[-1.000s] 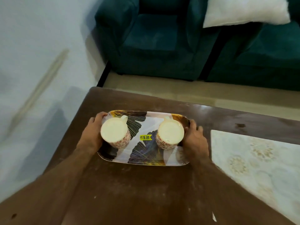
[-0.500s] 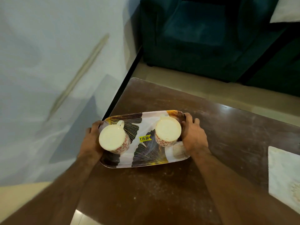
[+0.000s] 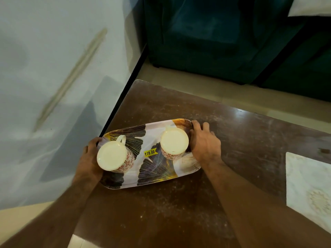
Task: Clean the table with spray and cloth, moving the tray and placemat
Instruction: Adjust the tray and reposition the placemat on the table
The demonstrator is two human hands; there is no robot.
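— Where's the tray?

— Tray sits at the table's left edge, overhanging it; placemat at the right edge.

— Your hands?

— My left hand and right hand curl round its ends. Two cups stand on it.

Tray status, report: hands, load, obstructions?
Left hand, right hand grip leaf-patterned oblong tray ends. Two upturned floral mugs aboard. Tray's left end overhangs dusty brown table.

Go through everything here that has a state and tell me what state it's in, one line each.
tray: gripped at both ends, carrying two mugs
left mug: upside down
right mug: upside down
left hand: grips the tray's left end
right hand: grips the tray's right end
table: dusty
placemat: lying flat
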